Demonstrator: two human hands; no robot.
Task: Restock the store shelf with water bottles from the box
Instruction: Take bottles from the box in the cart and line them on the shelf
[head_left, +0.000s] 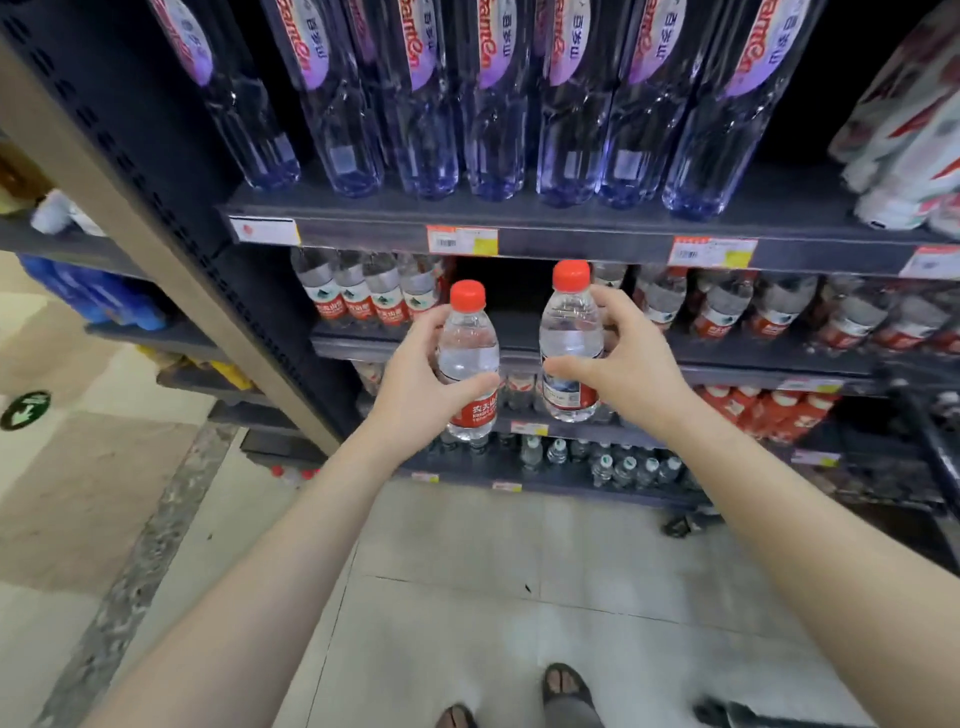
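Note:
My left hand (415, 374) grips a small water bottle (469, 348) with a red cap and red label, held upright in front of the shelf. My right hand (626, 358) grips a second bottle of the same kind (570, 332), slightly higher and closer to the shelf. Both bottles hang before a dark gap (506, 291) in the second shelf (753, 358), between rows of matching red-label bottles (374, 296) on the left and more of them (727, 306) on the right. No box is in view.
Tall clear bottles with purple labels (493, 104) fill the top shelf (571, 228). Red cartons (769, 410) and small bottles (623, 467) sit on lower shelves. A dark upright post (182, 208) bounds the shelf on the left. Tiled floor and my sandalled feet (566, 691) lie below.

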